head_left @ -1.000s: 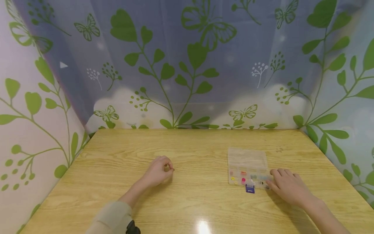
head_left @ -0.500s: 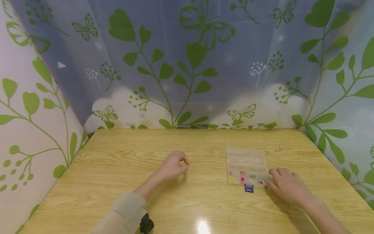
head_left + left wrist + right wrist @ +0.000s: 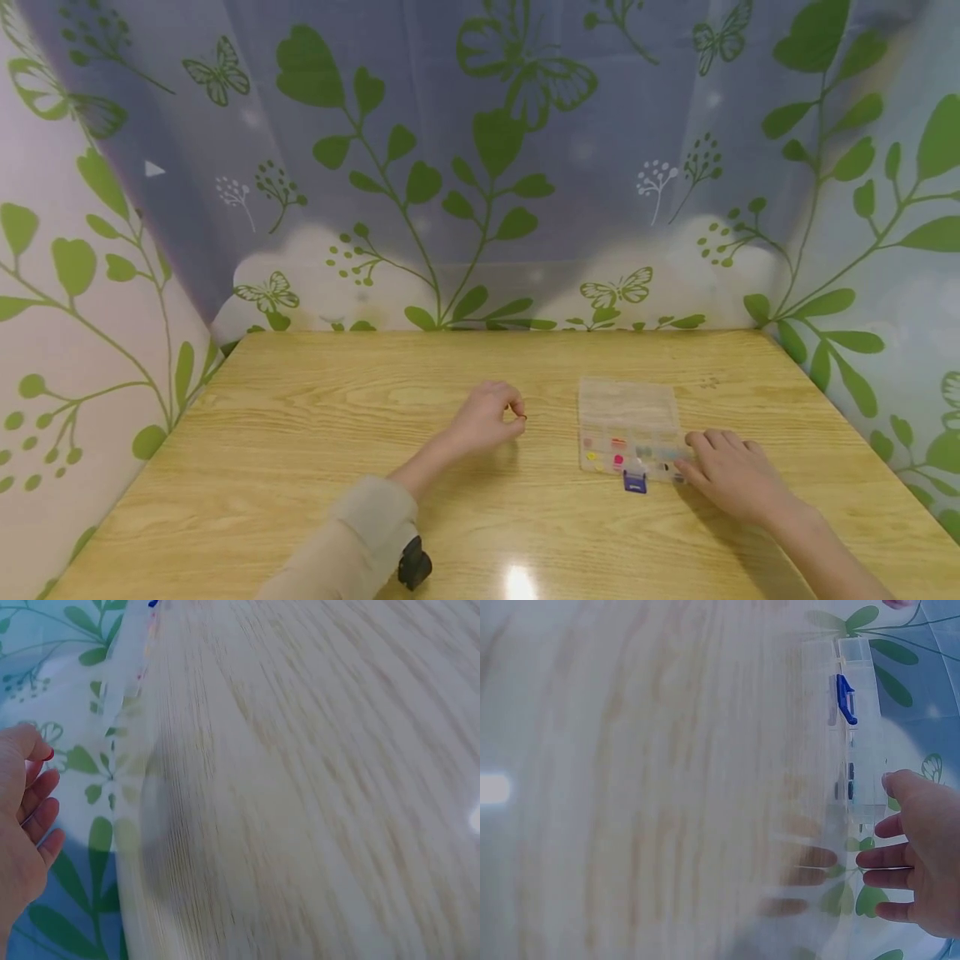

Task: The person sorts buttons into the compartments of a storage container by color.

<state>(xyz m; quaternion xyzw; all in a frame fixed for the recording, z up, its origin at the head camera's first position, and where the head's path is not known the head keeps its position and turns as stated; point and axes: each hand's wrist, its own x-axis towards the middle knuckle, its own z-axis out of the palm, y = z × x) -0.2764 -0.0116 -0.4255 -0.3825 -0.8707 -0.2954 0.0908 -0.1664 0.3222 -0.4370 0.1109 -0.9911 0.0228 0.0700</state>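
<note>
My left hand pinches a tiny red piece between thumb and index finger, just above the table left of the box. Its exact kind is too small to tell. A clear plastic compartment box lies with its lid folded back and a blue latch at its front. Small yellow, red, pink and dark pieces sit in its compartments. At the box's right end rests my right hand, fingers extended, thumb by the front corner. In the right wrist view its fingers look straight and hold nothing.
Several tiny pale pieces lie on the wooden table behind and right of the box. A leaf-and-butterfly curtain surrounds the table's back and sides. A dark device is strapped to the left wrist.
My left hand has moved to the right, towards the box, still pinching the tiny piece. The right hand stays at the box's right end, and the head view has shifted slightly.
</note>
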